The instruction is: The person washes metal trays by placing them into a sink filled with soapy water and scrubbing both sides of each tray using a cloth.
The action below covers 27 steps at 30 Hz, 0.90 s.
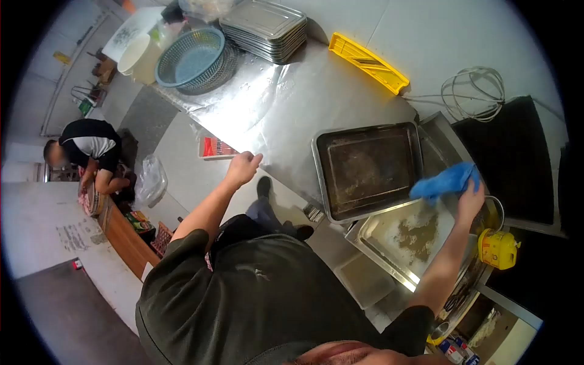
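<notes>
My right hand is closed on a blue cloth, which hangs above a metal tray with murky liquid. Left of the cloth, a dark, stained baking tray rests on the edge of the steel table and partly overlaps the tray of liquid. My left hand is in the air by the table's near edge, its fingers curled in with nothing visible in them.
Stacked metal trays and a blue-grey plastic basket stand at the table's far end. A yellow slicer leans at the wall, near a coiled cable. A yellow container sits right. Another person crouches at far left.
</notes>
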{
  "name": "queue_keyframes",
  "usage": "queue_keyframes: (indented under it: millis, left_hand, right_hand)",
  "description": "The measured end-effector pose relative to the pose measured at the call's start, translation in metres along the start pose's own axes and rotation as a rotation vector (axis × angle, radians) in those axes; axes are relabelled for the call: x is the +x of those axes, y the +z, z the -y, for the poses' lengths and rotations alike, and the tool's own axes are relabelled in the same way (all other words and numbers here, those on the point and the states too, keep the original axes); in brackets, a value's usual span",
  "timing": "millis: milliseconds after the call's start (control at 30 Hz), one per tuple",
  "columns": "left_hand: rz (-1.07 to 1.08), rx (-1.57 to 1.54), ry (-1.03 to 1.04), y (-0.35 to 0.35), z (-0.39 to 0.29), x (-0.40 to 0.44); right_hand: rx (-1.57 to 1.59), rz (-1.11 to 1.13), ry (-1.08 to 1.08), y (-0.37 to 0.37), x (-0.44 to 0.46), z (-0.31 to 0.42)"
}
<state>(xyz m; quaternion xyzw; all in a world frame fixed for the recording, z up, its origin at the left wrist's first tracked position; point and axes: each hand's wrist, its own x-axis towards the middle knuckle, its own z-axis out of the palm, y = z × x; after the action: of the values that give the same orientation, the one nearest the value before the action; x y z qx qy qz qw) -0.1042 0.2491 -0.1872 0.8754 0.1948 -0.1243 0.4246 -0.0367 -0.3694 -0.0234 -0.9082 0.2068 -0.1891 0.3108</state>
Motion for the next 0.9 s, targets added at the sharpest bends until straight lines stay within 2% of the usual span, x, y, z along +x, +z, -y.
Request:
queue_keyframes:
  millis: [67, 100, 167, 200, 300, 433, 533, 600, 633, 667, 733, 767, 800, 833, 867, 900]
  left_hand:
    - [0.021, -0.041, -0.025, -0.011, 0.014, 0.017]
    - [0.039, -0.043, -0.032, -0.018, 0.022, 0.029]
    - [0.082, -0.044, -0.028, -0.033, 0.04, 0.055]
    - [0.054, 0.044, 0.009, -0.039, 0.055, 0.073]
    - [0.036, -0.041, 0.012, -0.078, 0.087, 0.107]
    - [-0.02, -0.183, -0.137, -0.147, 0.131, 0.136]
    - [-0.039, -0.227, -0.277, -0.181, 0.196, 0.149]
    - [-0.058, -0.209, -0.333, -0.201, 0.225, 0.143]
    - [-0.066, -0.169, -0.358, -0.211, 0.234, 0.136]
    - [-0.097, -0.142, -0.383, -0.217, 0.248, 0.124]
    - [-0.1, -0.065, -0.451, -0.231, 0.266, 0.099]
    - [-0.051, -0.008, -0.494, -0.241, 0.271, 0.083]
    - [-0.103, 0.014, -0.57, -0.241, 0.289, 0.066]
    - [-0.158, 0.04, -0.645, -0.243, 0.309, 0.045]
    - [-0.067, 0.046, -0.632, -0.254, 0.322, 0.029]
    - [-0.207, 0.092, -0.373, -0.246, 0.353, 0.007]
  right_hand:
    - [0.38, 0.066, 0.141, 0.019, 0.004, 0.068]
    - [0.407, 0.119, 0.13, 0.032, 0.014, 0.081]
    - [0.457, 0.221, 0.113, 0.058, 0.035, 0.103]
    - [0.463, 0.235, 0.118, 0.068, 0.034, 0.137]
    - [0.138, 0.293, 0.05, 0.098, 0.062, 0.185]
    - [0.346, 0.49, 0.115, 0.142, 0.103, 0.212]
    - [-0.164, 0.321, -0.298, 0.207, 0.138, 0.219]
    - [-0.452, 0.141, -0.184, 0.273, 0.154, 0.19]
    - [-0.557, 0.162, -0.017, 0.312, 0.152, 0.179]
    - [-0.662, 0.335, 0.027, 0.349, 0.138, 0.181]
    - [-0.762, 0.584, -0.276, 0.441, 0.114, 0.119]
    - [-0.806, 0.557, -0.291, 0.471, 0.087, 0.125]
    - [-0.85, 0.53, -0.305, 0.501, 0.06, 0.134]
    - [-0.738, 0.407, -0.226, 0.513, 0.035, 0.157]
    - [-0.622, 0.275, -0.144, 0.521, 0.026, 0.169]
    - [-0.61, 0.319, -0.267, 0.525, 0.033, 0.156]
